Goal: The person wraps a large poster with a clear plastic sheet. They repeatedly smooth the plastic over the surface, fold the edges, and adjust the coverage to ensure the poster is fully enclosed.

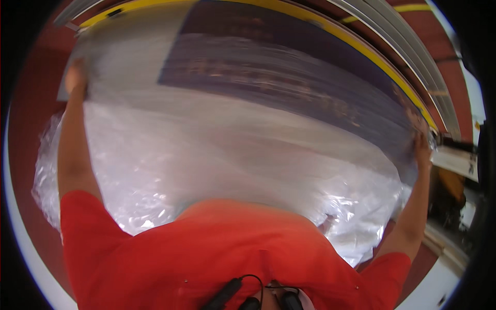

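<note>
One left hand, one right hand at clear plastic sheeting, openness and hold indiscernible.

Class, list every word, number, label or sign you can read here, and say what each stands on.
Larger row of orange lettering, on the dark panel: too blurred to read.
Fainter row above it, same panel: too blurred to read.
Dark mark on the pale bar at right: too small to tell.
Nothing is legible.
</note>
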Tool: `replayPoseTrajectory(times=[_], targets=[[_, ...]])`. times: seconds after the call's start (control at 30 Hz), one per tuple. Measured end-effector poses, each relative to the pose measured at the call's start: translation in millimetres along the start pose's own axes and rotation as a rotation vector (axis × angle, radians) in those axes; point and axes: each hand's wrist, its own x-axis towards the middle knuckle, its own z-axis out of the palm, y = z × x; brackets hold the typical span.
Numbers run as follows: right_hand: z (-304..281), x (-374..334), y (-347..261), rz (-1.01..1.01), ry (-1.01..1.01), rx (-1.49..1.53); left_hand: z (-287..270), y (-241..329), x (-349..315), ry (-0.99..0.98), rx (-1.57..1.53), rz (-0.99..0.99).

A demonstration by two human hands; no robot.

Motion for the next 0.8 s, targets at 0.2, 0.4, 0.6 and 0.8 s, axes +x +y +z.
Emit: replayPoseTrajectory(times=[0.2, 0.4, 0.6, 0.8], targets=[[-222.1, -39.4, -246.9, -0.276, -0.186, 1.237, -19.7, 22.7, -6.6, 0.062, -0.111, -0.148], [-347.4, -127.2, -452.2, -1.072, -0.089, 1.107, -13.4, 7.1, -12.2, 0.111, -0.252, -0.188], [-349.3, -114.2, -571.7, -0.833, 0.036, 1.061, -17.0, 20.5, -11.1, 0.098, -0.288, -0.192], [-348.3, -102.9, -494.7, -0.901, -0.021, 0.885, -13.3, 26.6, -10.1, 0.04, -0.306, -0.185]])
